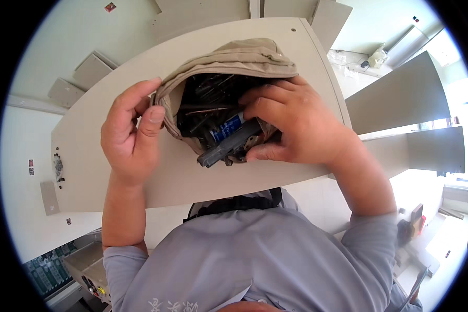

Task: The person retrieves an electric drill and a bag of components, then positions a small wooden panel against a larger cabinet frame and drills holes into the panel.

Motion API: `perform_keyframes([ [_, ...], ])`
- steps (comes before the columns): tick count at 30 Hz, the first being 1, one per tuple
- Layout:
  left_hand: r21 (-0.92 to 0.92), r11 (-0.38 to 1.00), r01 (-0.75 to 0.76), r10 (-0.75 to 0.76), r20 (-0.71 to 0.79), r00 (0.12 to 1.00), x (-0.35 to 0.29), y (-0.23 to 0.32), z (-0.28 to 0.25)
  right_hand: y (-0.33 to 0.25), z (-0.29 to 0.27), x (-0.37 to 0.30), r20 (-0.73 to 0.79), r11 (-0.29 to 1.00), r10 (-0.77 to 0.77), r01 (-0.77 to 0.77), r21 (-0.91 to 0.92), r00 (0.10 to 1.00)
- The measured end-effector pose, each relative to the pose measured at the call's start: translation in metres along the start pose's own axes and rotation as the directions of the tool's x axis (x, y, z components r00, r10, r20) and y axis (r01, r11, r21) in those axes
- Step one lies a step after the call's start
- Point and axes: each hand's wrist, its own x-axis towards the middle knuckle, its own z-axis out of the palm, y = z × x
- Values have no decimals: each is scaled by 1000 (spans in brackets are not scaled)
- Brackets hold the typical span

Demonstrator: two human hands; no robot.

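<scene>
My left hand (127, 135) pinches the left rim of the open tan bag (234, 61) between thumb and fingers, the bag lying on the pale desk (83, 161), while below it pale stitched characters mark my grey shirt (265, 244). Among dark pieces in the bag's mouth sits a blue-labelled cylinder (226, 127) with small white print, beside a dark, blocky tool (223, 151); my right hand (301, 117) reaches in with bent fingers, thumb apart, and I can't tell whether they grip anything.
</scene>
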Motion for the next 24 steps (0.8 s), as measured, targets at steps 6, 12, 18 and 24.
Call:
perform_keyframes([
  [6,-9,1000,-6,6,9,1000,-1,-1,-4,0,0,0,-27,1000,-23,23,-17,999],
  [12,58,998,-25,24,26,999,-4,-1,-8,-2,-1,0,-29,999,-28,27,-40,999],
  [18,22,995,-101,101,10,995,3,10,-21,1,5,0,-60,998,-45,43,-37,997],
  [24,61,921,-386,390,-114,914,35,76,-62,-6,-1,7,12,999,-5,6,-53,1000],
])
